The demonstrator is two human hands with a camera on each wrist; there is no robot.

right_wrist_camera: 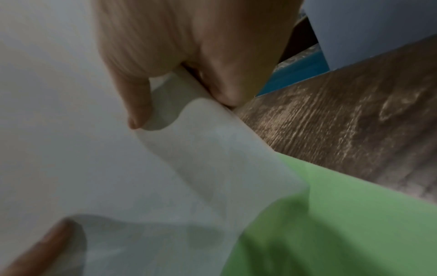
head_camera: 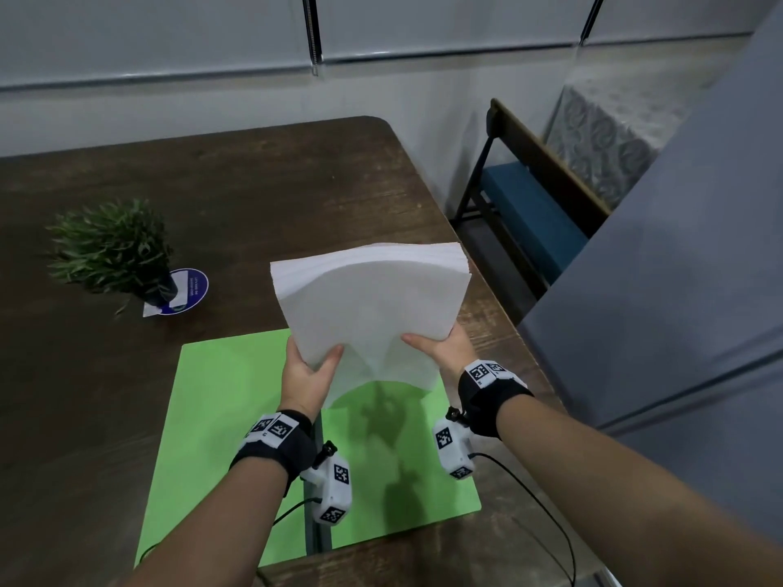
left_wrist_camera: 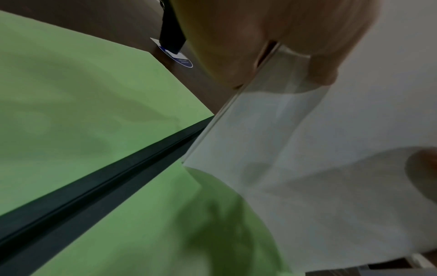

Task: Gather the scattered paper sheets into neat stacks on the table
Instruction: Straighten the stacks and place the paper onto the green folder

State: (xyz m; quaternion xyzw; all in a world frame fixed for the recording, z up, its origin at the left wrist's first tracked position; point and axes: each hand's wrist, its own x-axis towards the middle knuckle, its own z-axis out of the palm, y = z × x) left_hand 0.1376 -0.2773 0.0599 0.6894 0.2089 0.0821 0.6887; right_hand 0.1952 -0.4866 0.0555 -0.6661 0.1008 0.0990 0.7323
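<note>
A thick stack of white paper sheets (head_camera: 373, 307) is held up in the air above the green mats (head_camera: 220, 400), tilted away from me and sagging in the middle at its near edge. My left hand (head_camera: 311, 366) grips its near left edge, thumb on top. My right hand (head_camera: 440, 343) grips the near right edge the same way. In the left wrist view the thumb (left_wrist_camera: 324, 61) presses on the stack (left_wrist_camera: 307, 168). In the right wrist view the thumb (right_wrist_camera: 139, 104) lies on the paper (right_wrist_camera: 82, 158) with fingers underneath.
A small potted plant (head_camera: 110, 247) stands on a blue round coaster (head_camera: 190, 290) at the left on the dark wooden table (head_camera: 254, 184). A chair with a blue seat (head_camera: 534, 213) is beyond the table's right edge. Cables (head_camera: 546, 514) trail from the wrist cameras.
</note>
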